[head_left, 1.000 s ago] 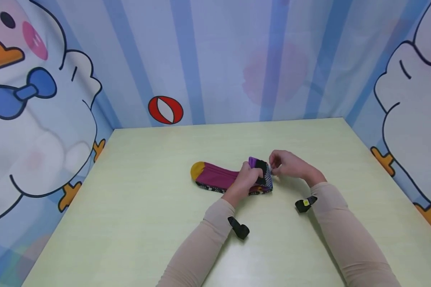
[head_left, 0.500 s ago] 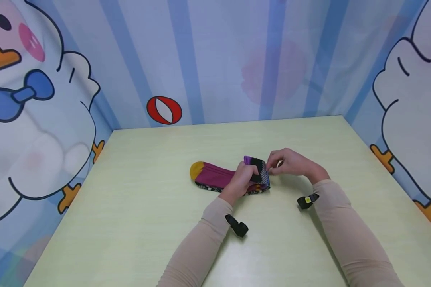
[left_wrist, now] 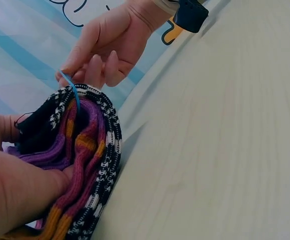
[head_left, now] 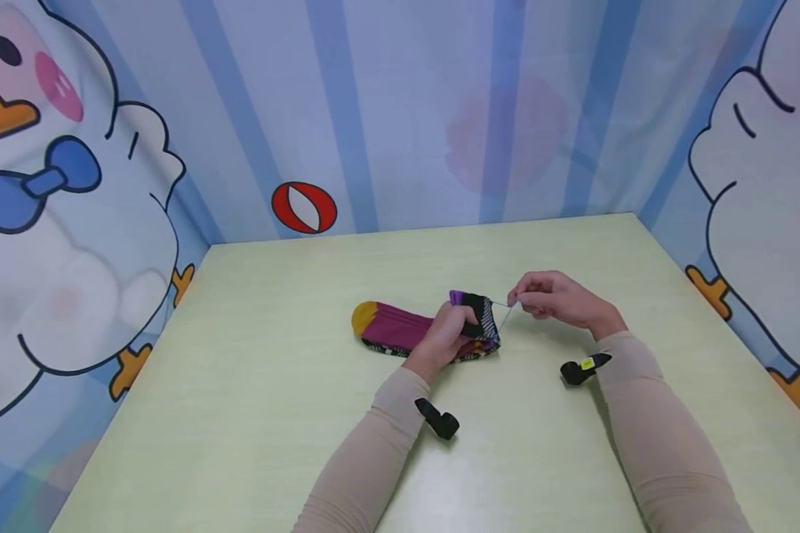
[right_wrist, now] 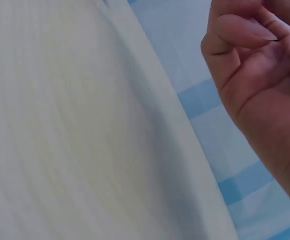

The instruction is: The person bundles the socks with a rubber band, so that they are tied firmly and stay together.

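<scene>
Maroon patterned socks [head_left: 403, 323] with a mustard toe lie flat at mid-table, their black, white and purple end folded over. My left hand [head_left: 443, 333] grips them at this fold, its thumb pressed among the layers in the left wrist view. My right hand [head_left: 563, 300], just off the folded end, pinches a thin light-blue rubber band [left_wrist: 74, 92] between thumb and forefinger. The band [head_left: 509, 315] runs as two taut strands from these fingertips to the socks' end. In the right wrist view my right hand [right_wrist: 265, 75] has curled fingers, and the band is out of sight.
The pale wooden table [head_left: 253, 414] reaches back to a striped blue curtain [head_left: 400, 111]. Cartoon ducks are printed on the side cloths. A small black camera [head_left: 443, 422] is strapped to the left wrist and another camera [head_left: 580, 369] to the right.
My right hand has moved from the socks' folded end away to the right, stretching the rubber band out into a visible loop. My left hand keeps its grip, shifted slightly left with the socks.
</scene>
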`<state>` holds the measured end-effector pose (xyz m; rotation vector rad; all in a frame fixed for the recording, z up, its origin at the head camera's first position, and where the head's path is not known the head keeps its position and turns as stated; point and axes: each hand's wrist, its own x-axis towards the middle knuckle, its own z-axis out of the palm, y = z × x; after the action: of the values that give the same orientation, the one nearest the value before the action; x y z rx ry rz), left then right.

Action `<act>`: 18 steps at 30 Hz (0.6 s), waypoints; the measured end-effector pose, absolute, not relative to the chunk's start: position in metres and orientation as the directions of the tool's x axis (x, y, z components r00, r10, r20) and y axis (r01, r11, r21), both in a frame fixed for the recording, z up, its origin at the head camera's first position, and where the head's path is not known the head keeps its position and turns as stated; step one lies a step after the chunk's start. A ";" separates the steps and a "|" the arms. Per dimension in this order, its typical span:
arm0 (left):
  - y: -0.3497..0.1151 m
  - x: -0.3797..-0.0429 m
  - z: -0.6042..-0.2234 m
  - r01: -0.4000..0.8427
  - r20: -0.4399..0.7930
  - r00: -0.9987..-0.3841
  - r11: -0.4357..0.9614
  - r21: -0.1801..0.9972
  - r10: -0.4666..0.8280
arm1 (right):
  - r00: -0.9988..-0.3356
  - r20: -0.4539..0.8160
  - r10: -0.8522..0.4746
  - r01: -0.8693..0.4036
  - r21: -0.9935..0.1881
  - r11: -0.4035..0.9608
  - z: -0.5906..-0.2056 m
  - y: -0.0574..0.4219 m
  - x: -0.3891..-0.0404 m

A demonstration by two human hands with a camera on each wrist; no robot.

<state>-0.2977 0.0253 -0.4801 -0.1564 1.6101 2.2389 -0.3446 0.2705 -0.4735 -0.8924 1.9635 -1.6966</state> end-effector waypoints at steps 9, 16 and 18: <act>0.025 -0.298 -0.481 -0.356 -0.286 -0.923 -0.289 0.889 0.256 | -0.789 -0.052 -0.612 -0.153 -0.948 0.279 -0.463 0.281 -0.341; 0.023 -0.298 -0.479 -0.364 -0.297 -0.921 -0.290 0.885 0.251 | -0.885 -0.012 -0.465 -0.251 -0.830 0.499 -0.442 0.292 -0.334; 0.023 -0.298 -0.479 -0.367 -0.299 -0.920 -0.291 0.883 0.254 | -0.897 0.072 -0.435 -0.275 -0.863 0.423 -0.440 0.298 -0.331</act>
<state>-0.2978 0.0232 -0.4790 -0.1414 1.5791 2.2491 -0.3311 0.2977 -0.4395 -0.6321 2.5095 -1.4751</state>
